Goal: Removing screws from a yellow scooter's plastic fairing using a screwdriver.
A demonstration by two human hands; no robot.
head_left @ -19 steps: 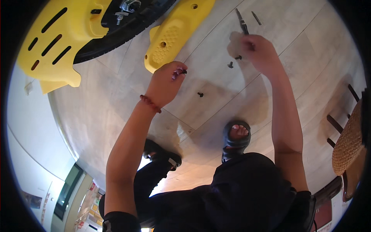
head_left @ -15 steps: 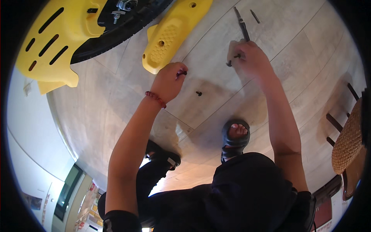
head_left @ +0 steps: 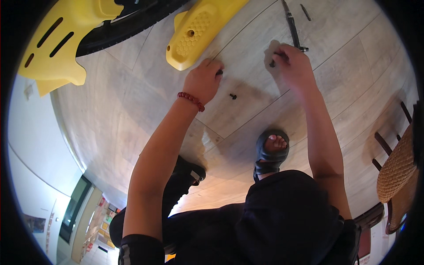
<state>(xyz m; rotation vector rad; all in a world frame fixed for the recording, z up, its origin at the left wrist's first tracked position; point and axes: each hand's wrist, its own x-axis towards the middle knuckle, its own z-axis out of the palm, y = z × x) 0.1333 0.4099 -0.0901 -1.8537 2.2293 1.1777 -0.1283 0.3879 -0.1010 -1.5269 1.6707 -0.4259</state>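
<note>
My left hand [head_left: 203, 84], with a red bead bracelet [head_left: 191, 101] at its wrist, is closed with a small dark bolt [head_left: 219, 72] poking out between thumb and fingers. My right hand [head_left: 297, 68] is low over the floor, its fingertips pinched at another dark bolt [head_left: 272, 64]; the fingers partly hide it. Between the hands a single dark bolt [head_left: 233, 96] lies on the floor. Just beyond my right hand lies a slim dark tool [head_left: 291, 25] with a short crosswise end, and beside it a thin dark bit [head_left: 305, 12].
A long yellow plastic part [head_left: 194, 35] lies beyond my left hand. Farther left are a slotted yellow panel [head_left: 55, 44] and a black tire [head_left: 128, 32]. My sandalled foot [head_left: 273, 150] rests on the wood-look floor [head_left: 247, 121]. A woven-seat chair [head_left: 395, 170] is at right.
My right fingers have closed in on the bolt at their tips, and the tool's crosswise end now shows beside the hand. The view has shifted slightly; my left hand keeps its bolt.
</note>
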